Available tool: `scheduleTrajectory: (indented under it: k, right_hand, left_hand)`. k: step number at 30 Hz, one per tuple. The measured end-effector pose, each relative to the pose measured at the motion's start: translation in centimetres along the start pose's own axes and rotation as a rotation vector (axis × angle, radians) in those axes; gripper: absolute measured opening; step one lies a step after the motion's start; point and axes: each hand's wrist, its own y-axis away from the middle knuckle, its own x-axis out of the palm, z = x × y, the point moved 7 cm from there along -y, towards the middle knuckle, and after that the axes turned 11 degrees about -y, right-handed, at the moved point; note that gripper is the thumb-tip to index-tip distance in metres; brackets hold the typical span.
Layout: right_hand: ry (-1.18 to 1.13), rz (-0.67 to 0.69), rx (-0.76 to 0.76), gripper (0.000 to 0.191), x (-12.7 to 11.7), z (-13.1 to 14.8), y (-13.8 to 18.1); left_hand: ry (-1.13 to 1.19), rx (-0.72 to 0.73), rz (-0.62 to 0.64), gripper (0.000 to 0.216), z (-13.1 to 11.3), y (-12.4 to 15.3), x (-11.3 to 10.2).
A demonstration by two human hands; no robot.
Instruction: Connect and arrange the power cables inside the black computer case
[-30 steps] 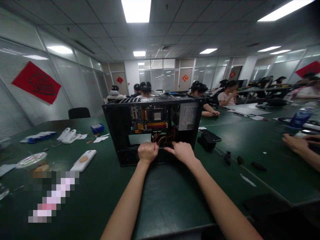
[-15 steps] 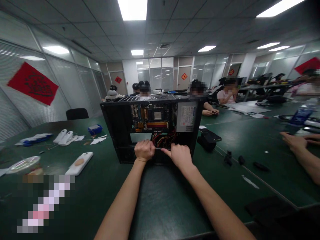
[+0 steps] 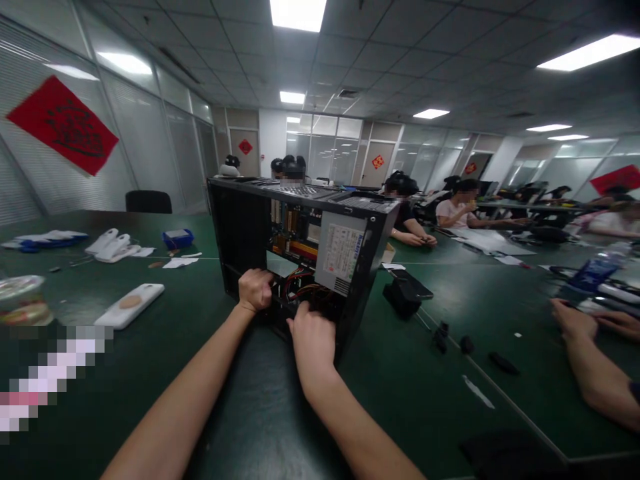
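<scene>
Presently, an open black computer case (image 3: 300, 250) stands upright on the green table (image 3: 240, 413), directly ahead of the person, its open side facing the camera and turned somewhat to the left, its long axis running from near right to far left. Inside, a motherboard (image 3: 293, 233) with coloured slots is mounted on the far wall; a grey power supply (image 3: 340, 257) sits at the near right end, carrying a white label whose print is too small to read. A bundle of red and yellow wires (image 3: 297, 283) hangs below the board. The left hand (image 3: 255, 290) is closed in a fist on the lower front edge of the case. The right hand (image 3: 313, 337) reaches into the bottom of the case near the wires, fingers hidden inside; whether it grips anything cannot be told. Left of the case lie a white phone-like slab (image 3: 130, 305) and a small blue box (image 3: 177, 238). Right of it rests a black object (image 3: 403, 293). Another person's hand (image 3: 573, 320) lies on the table at far right. A red wall hanging (image 3: 63, 127) bears dark characters, not legible.
</scene>
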Motion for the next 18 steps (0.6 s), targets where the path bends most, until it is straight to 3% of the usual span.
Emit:
scheduleTrajectory:
  k: [7, 14, 18]
  right_hand:
    - [0.021, 0.027, -0.035, 0.020, 0.6, 2.3, 1.0]
    - [0.162, 0.069, -0.054, 0.034, 1.0, 6.2, 0.4]
    - [0.185, 0.054, -0.093, 0.035, 0.8, 6.6, 0.0]
  left_hand:
    - [0.088, 0.009, 0.089, 0.043, 1.5, 0.4, 0.6]
    - [0.254, 0.106, 0.214, 0.054, 2.3, -1.0, 0.1]
    - [0.277, 0.014, 0.356, 0.050, 2.7, -1.8, 0.0]
